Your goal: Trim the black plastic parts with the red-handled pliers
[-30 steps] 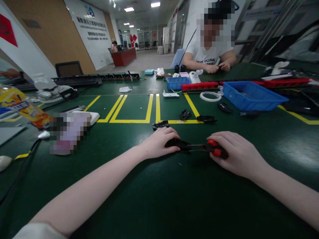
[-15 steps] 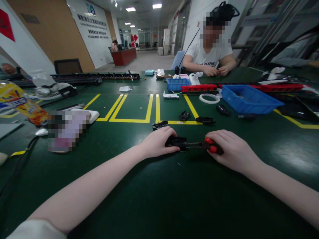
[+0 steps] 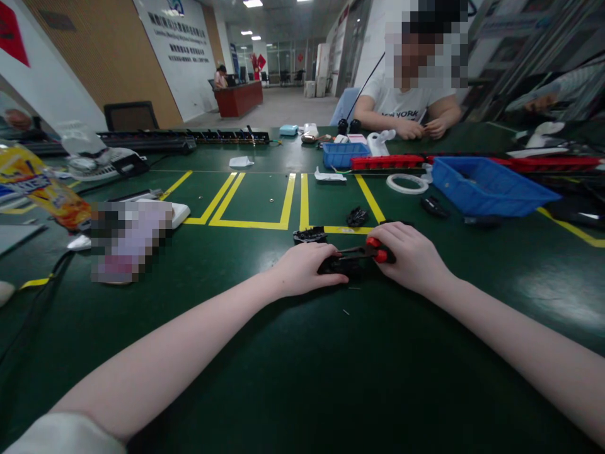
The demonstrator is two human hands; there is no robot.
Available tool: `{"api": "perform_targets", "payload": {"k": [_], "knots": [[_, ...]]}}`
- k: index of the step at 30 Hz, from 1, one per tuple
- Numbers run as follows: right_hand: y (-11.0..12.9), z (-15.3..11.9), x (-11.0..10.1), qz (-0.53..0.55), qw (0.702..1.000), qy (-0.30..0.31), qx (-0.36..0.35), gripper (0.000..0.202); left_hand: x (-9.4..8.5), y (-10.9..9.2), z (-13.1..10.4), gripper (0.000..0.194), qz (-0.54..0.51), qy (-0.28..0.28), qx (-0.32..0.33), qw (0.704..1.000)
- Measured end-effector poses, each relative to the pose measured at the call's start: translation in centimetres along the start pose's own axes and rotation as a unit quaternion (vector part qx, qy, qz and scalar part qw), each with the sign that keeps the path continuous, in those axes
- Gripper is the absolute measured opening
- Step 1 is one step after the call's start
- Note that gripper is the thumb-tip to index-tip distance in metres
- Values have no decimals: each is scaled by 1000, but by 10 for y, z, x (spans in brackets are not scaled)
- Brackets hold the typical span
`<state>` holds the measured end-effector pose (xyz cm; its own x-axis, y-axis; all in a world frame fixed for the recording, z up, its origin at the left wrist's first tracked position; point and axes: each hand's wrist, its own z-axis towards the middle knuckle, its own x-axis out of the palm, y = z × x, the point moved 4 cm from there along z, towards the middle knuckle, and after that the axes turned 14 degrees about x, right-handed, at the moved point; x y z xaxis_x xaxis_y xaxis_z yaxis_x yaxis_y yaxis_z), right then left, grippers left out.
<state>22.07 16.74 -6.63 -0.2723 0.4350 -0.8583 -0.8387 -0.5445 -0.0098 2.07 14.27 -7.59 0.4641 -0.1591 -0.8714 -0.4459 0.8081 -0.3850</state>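
My left hand (image 3: 309, 270) is closed round a black plastic part (image 3: 347, 265) low over the green table. My right hand (image 3: 412, 257) grips the red handles of a pair of pliers (image 3: 366, 251). The jaws point left and lie over the black part, close to my left fingers; whether they bite on anything I cannot tell. Just beyond my left hand sits another black plastic piece (image 3: 310, 235). A small dark cluttered part (image 3: 357, 217) lies farther off. Two thin slivers, one of them a pale pin-like bit (image 3: 346, 312), rest on the table in front of my hands.
Yellow tape lines (image 3: 250, 224) mark the green table. To the right stand a blue bin (image 3: 491, 189), a white tape ring (image 3: 407, 184) and a red strip (image 3: 387, 162). A phone-like object (image 3: 137, 243) and a tilted bottle (image 3: 47, 189) are at left. A person (image 3: 406, 110) sits opposite.
My right hand has moved left and slightly away from me with the pliers, so the jaws now lie over the black part. My left hand keeps its hold. The view has shifted a little.
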Motion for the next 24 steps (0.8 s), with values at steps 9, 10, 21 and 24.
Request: {"api": "perform_targets", "payload": {"k": [9, 10, 21, 24], "knots": [[2, -5, -2, 17, 998, -20, -53, 26, -3, -4, 0, 38, 1, 9, -5, 1000], [3, -5, -3, 16, 998, -21, -58, 27, -4, -4, 0, 38, 0, 9, -5, 1000], [5, -5, -4, -2, 995, -37, -88, 31, -3, -3, 0, 42, -5, 10, 11, 1000], [6, -5, -4, -16, 995, -35, -96, 30, -3, -3, 1, 43, 2, 12, 15, 1000]]}}
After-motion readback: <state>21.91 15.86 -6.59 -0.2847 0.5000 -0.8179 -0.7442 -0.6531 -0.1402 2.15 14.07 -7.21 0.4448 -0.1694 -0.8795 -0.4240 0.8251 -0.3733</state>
